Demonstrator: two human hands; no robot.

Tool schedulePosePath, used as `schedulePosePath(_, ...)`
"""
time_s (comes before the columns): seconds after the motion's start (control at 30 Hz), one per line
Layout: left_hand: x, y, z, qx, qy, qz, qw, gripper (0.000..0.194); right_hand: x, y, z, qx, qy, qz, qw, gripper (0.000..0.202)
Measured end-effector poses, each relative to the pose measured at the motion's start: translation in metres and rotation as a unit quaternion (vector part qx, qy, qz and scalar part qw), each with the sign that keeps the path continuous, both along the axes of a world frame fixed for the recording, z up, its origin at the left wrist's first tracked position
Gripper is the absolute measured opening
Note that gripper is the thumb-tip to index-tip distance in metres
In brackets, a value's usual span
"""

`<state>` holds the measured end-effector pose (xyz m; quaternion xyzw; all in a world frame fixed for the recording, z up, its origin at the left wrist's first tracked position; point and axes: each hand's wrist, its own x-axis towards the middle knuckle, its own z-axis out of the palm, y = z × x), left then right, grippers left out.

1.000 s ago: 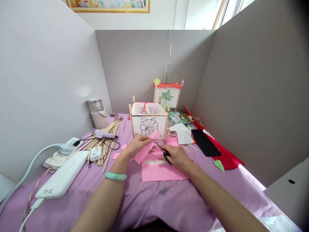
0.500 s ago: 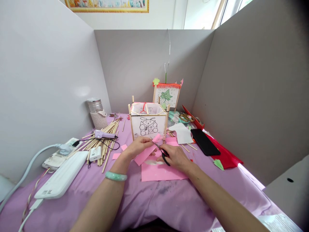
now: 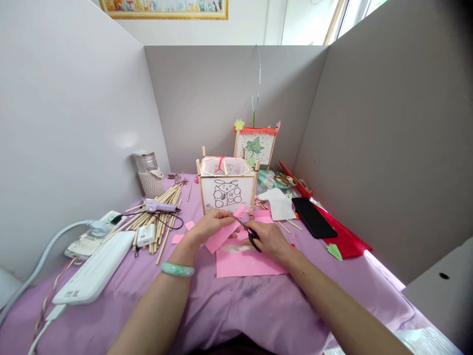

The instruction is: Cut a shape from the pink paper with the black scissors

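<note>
My left hand (image 3: 214,225) pinches a pink paper strip (image 3: 220,239) whose far end is cut into a fringe. Black-handled scissors (image 3: 253,238) are in my right hand (image 3: 269,238), their blades pointing left across the strip near my left fingertips. Beneath both hands a larger pink sheet (image 3: 247,264) lies on the purple cloth. Just behind them stands a stick-framed box lantern (image 3: 227,192) with a rabbit drawing on its front panel and a red string at its top.
Wooden sticks (image 3: 162,224), a white power bank (image 3: 94,268) and a jar (image 3: 149,172) lie or stand left. A second lantern (image 3: 255,145) is behind. Right are white paper (image 3: 279,203), a black phone (image 3: 313,217) and red material (image 3: 347,236). Grey panels surround the table.
The scissors have shifted very slightly against the strip, with the blades looking a little more open. Both hands are otherwise almost where they were.
</note>
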<state>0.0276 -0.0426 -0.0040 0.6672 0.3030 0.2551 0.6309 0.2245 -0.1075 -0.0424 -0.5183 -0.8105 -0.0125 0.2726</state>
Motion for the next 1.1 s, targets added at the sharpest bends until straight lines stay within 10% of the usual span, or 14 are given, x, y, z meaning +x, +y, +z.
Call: schedulePosePath(1.1, -0.0001, 0.0037, -0.0019, -0.005, -0.019, 0.023, 1.000, 0.033, 0.0018, 0.0005, -0.0012, 0.000, 0.028, 0.034, 0.999, 0.045)
